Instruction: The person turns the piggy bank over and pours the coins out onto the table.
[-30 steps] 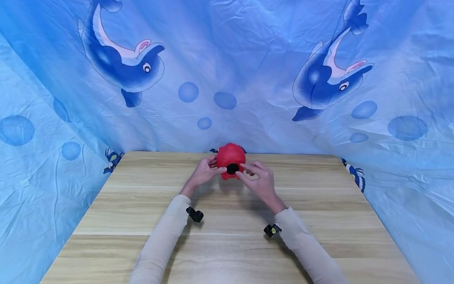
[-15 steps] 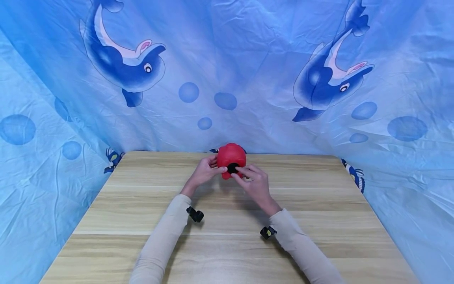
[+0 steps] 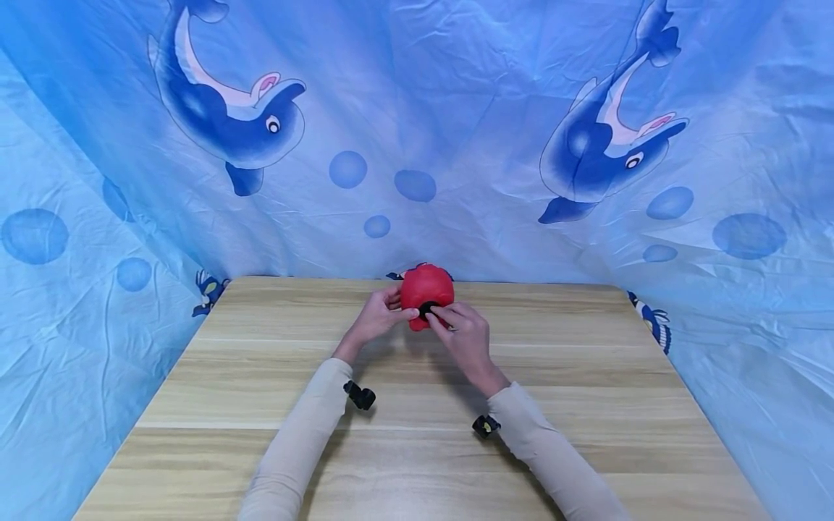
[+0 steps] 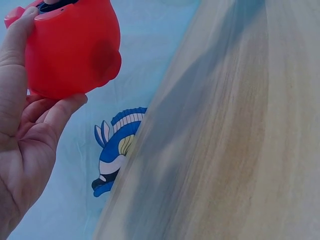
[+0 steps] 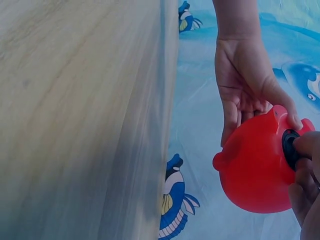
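Wood-grain table [image 3: 417, 449] underneath; the red rounded figure [image 3: 426, 284] with its stubby nubs was held up off the surface at the middle of the far edge. Left hand [image 3: 381, 312] grasped its side, thumb near the rim of the opening, fingers round behind, while the right hand [image 3: 465, 334] pinched at the round black plug [image 5: 289, 147]. Figure steadied and plug sitting in its opening, so that much was done; work on the plug looked unfinished, and whether it was tight or loose could not be told.
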### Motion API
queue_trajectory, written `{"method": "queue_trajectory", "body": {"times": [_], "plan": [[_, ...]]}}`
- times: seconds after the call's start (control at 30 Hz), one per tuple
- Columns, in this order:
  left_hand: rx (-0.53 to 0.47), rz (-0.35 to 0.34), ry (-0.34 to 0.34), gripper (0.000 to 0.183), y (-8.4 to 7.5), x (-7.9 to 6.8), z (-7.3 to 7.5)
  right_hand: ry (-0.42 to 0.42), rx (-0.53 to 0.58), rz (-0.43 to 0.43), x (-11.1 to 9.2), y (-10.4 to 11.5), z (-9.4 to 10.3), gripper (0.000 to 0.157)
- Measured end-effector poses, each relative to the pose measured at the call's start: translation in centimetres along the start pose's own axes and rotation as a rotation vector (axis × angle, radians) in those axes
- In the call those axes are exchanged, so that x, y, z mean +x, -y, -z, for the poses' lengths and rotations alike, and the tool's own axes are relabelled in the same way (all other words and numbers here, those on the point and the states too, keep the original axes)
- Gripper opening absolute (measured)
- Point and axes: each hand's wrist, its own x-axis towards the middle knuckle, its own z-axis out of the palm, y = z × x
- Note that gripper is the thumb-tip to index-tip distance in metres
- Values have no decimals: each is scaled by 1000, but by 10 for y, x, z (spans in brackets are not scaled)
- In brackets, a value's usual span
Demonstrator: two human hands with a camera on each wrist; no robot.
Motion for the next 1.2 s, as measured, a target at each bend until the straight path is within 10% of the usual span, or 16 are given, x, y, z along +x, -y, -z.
{"method": "queue_trajectory", "body": {"times": [0.5, 1.2], "plan": [[6, 44, 8, 59, -17, -7, -5, 31, -81, 54, 0, -3, -3, 17], [9, -11, -14, 60, 4, -1, -7, -3, -102, 145, 1, -8, -3, 11]]}}
